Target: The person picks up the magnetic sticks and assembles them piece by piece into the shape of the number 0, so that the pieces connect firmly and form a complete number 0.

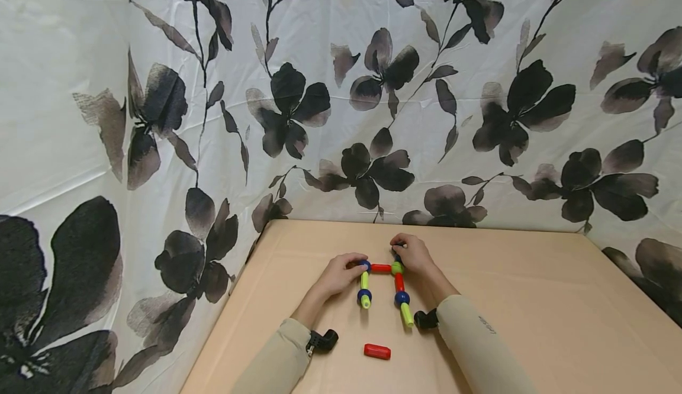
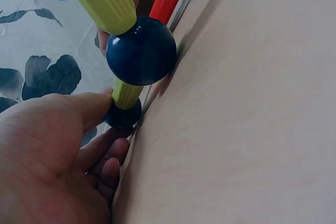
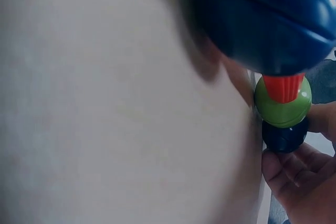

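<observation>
A toy frame of rods and balls stands on the table. My left hand (image 1: 338, 274) pinches the blue ball (image 2: 123, 116) at its far left corner. From there a red rod (image 1: 380, 268) runs to a green ball (image 1: 396, 267). Just beyond that ball, my right hand (image 1: 414, 254) grips a dark blue piece (image 3: 285, 136), partly hidden by its fingers. The left side has a yellow-green rod (image 1: 364, 280), a second blue ball (image 1: 364, 294) and another rod. The right side has a red rod (image 1: 399, 283), a blue ball (image 1: 402, 298) and a yellow-green rod (image 1: 407, 315).
A loose red rod (image 1: 377, 351) lies on the tan table (image 1: 538, 323), nearer the person than the frame. Flower-printed cloth (image 1: 319, 21) hangs behind the table and along its left side. Each wrist carries a black camera (image 1: 322, 341).
</observation>
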A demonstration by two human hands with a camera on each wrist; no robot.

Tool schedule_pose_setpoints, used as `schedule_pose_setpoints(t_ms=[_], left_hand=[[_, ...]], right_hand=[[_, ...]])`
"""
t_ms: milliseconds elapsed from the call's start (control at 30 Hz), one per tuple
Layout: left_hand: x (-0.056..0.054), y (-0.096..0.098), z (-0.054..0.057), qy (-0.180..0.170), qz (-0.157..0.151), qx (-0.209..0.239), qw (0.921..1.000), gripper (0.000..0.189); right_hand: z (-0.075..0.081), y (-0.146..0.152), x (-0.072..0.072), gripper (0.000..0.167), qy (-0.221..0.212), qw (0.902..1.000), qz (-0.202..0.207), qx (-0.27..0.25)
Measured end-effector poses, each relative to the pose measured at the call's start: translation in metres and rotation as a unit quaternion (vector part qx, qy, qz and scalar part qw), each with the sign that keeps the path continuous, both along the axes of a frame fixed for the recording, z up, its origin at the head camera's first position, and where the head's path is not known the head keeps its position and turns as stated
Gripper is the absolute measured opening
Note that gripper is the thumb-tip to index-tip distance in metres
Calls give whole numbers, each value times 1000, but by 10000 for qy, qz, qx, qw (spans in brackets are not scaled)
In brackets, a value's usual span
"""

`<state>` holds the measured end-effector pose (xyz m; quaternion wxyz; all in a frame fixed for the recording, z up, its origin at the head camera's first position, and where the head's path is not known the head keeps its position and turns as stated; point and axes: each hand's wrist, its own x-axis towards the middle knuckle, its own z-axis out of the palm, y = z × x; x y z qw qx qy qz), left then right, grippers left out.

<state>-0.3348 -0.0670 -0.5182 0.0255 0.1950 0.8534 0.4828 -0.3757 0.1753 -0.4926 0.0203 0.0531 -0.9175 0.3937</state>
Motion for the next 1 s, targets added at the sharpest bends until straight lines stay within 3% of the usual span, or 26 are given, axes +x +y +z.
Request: schedule_pose_setpoints(t_ms=[400,533,733,1000], left_hand=[[1,1,2,-61,8,111,9999,36],[1,1,2,-7,-20,83,10000,36],[2,-1,3,36,-23,49,10000,36],[2,0,3,-10,-46,111,9999,35]], right_hand=[[-1,9,3,29,226,9997,-31,-14],[2,18,7,31,229,9985,1,-497],[8,34,15,40,240,9910,485,-1226],[21,46,41,36,422,9791,1327,-1482]])
